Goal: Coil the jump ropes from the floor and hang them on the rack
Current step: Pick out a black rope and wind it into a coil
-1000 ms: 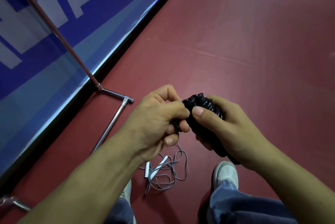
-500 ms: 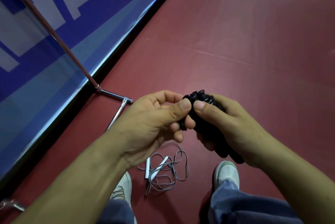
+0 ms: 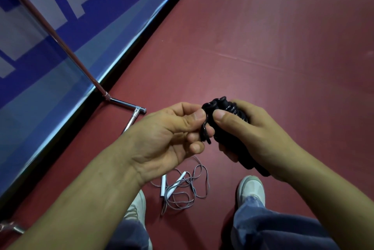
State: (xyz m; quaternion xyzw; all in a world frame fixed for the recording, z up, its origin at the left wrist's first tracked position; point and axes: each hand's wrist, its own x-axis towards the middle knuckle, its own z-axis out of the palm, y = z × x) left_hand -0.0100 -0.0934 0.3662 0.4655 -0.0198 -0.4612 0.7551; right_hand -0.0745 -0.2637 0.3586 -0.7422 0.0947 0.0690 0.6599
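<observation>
A black jump rope (image 3: pixel 224 108), wound into a tight bundle round its handles, sits in my right hand (image 3: pixel 255 134), whose thumb presses on top of the coils. My left hand (image 3: pixel 168 134) pinches a loose black strand at the bundle's left side between thumb and fingers. On the red floor between my feet lies a grey jump rope (image 3: pixel 182 189) with white handles, in a loose tangle. The metal rack (image 3: pixel 66 55) stands at the left: a slanted chrome pole meeting a foot bar on the floor.
A blue and white banner wall (image 3: pixel 50 27) runs diagonally along the left, behind the rack. My two white shoes (image 3: pixel 251 189) stand either side of the grey rope. Open red floor (image 3: pixel 263 47) stretches ahead and to the right.
My left hand has shifted slightly left and pulled a short black strand out from the bundle. The right hand keeps its hold in about the same place.
</observation>
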